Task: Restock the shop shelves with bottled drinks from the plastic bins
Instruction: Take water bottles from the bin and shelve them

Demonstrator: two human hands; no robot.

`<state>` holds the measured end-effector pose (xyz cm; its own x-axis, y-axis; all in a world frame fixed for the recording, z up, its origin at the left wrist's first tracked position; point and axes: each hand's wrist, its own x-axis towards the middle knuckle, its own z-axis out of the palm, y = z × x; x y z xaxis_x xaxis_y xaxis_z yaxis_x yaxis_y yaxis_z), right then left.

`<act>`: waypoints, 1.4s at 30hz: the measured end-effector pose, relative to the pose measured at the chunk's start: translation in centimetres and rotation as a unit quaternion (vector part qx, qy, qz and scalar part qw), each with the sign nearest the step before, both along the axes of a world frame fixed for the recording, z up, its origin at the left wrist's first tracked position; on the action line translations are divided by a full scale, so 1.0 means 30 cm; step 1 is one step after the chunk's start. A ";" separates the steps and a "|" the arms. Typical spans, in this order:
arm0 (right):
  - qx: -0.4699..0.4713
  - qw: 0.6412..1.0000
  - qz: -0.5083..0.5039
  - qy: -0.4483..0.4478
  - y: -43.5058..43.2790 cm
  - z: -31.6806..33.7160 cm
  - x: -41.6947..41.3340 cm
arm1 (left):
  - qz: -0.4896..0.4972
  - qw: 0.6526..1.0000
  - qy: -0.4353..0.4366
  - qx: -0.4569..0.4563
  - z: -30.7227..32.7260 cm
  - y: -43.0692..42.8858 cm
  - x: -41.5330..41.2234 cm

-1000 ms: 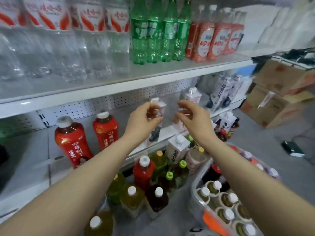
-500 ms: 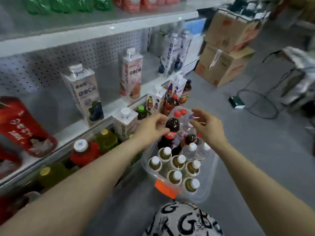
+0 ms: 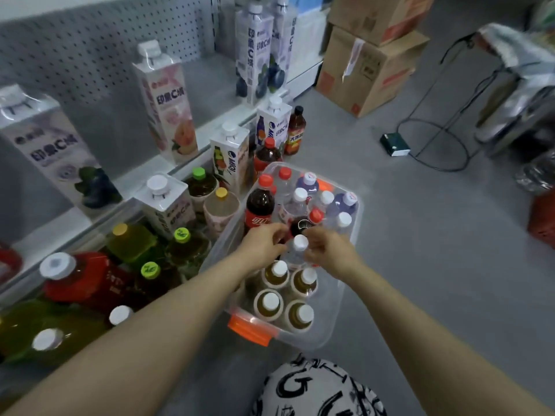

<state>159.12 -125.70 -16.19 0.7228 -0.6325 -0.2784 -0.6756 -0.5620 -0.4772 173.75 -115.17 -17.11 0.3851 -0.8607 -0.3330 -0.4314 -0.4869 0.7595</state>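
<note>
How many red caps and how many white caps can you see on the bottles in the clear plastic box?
Red caps: 3
White caps: 10
Total: 13 caps showing in the box; the left arm may hide more.

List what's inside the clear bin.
Inside the bin: four white-capped tea bottles nearest, cola bottles and water bottles beyond. The left hand and right hand cover the middle ones; its floor is hidden.
</note>
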 end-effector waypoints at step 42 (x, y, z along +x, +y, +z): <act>0.359 0.908 0.051 -0.209 0.510 0.493 0.622 | 0.210 0.938 0.172 -0.215 0.318 0.723 0.337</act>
